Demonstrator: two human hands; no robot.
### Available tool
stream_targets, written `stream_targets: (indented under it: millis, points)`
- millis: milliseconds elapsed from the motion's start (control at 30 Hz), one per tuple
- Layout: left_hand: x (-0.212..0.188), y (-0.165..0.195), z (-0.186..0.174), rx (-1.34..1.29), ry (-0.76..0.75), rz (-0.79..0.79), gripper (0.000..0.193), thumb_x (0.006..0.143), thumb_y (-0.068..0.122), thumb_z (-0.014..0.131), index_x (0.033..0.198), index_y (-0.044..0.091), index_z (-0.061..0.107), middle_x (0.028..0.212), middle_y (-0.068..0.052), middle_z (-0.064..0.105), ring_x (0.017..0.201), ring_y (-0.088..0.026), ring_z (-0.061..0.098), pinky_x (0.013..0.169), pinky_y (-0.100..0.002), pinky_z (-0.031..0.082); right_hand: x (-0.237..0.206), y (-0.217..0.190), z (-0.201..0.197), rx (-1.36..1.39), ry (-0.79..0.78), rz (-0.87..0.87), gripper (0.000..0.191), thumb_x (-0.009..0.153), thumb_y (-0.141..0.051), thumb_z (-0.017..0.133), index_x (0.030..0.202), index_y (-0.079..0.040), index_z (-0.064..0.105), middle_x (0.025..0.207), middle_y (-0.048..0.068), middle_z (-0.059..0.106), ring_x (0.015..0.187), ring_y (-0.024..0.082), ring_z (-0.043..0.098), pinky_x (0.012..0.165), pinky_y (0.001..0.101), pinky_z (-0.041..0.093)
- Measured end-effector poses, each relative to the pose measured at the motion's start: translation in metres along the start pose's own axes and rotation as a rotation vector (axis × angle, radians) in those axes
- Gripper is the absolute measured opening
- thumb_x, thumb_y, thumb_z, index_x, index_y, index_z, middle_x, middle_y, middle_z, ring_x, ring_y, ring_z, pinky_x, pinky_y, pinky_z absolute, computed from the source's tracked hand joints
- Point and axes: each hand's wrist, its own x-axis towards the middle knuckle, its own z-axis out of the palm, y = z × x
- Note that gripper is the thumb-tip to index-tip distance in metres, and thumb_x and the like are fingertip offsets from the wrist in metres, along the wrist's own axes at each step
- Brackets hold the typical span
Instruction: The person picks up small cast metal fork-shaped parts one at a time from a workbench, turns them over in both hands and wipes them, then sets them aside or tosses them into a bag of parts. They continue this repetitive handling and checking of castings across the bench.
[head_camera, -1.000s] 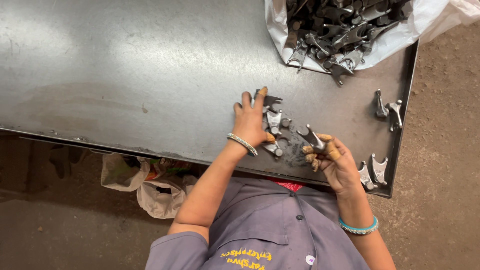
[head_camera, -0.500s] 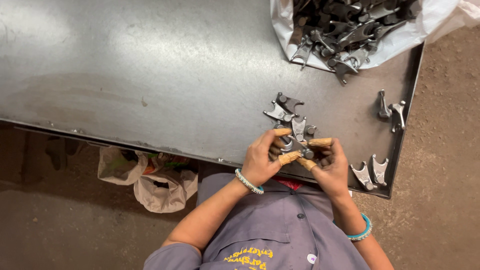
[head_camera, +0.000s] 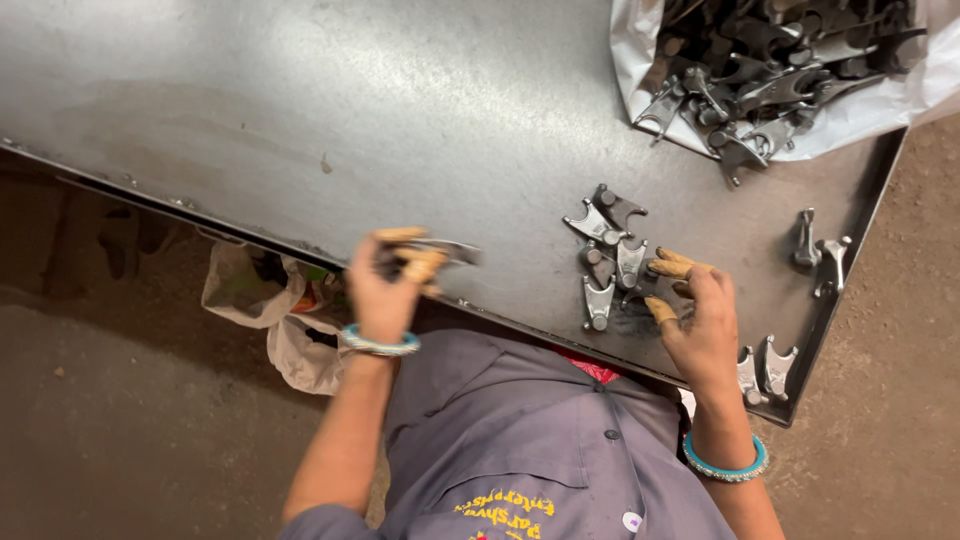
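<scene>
Grey metal forks (head_camera: 608, 262) lie in a small heap on the steel counter (head_camera: 300, 110). Right hand (head_camera: 700, 325) rests beside the heap, its fingers spread apart and touching the pieces. Left hand (head_camera: 392, 280) is closed on one metal part (head_camera: 445, 250) near the counter's edge. More parts fill a white bag (head_camera: 770, 70) at the far corner.

Left hand (head_camera: 385, 285) raised, fingers curled closed, fingertip covers on, bangle at wrist. Right hand (head_camera: 700, 325) palm down, fingers spread and bent, bangle at wrist.
</scene>
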Motion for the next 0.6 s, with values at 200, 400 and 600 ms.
stream_targets:
  millis: [200,400,600]
  points:
    - [0.014,-0.010,-0.112,0.133,0.431,0.225,0.032,0.093,-0.003,0.082,0.118,-0.001,0.062,0.103,-0.008,0.067,0.078,-0.011,0.066,0.057,-0.026,0.060,0.002,0.014,0.014,-0.203,-0.034,-0.234,0.036,0.080,-0.004,0.080,0.111,0.001,0.063,0.111,0.015,0.064,0.112,0.038,0.055,0.094,0.0453,0.049]
    - [0.028,-0.037,-0.205,0.068,0.859,0.205,0.034,0.090,-0.004,0.083,0.113,0.001,0.058,0.107,-0.015,0.070,0.065,-0.016,0.070,0.048,-0.029,0.060,0.002,0.008,0.001,-0.130,-0.029,-0.079,0.044,0.074,-0.010,0.086,0.114,-0.002,0.070,0.108,0.015,0.064,0.103,0.035,0.054,0.085,0.0417,0.051]
    - [0.040,-0.055,-0.261,0.020,1.226,0.139,0.037,0.084,-0.009,0.083,0.107,0.005,0.057,0.101,-0.017,0.072,0.060,-0.015,0.069,0.043,-0.028,0.060,-0.007,0.000,-0.004,-0.024,-0.046,0.201,0.043,0.075,-0.014,0.088,0.114,-0.006,0.070,0.102,0.008,0.064,0.091,0.022,0.063,0.076,0.0356,0.055]
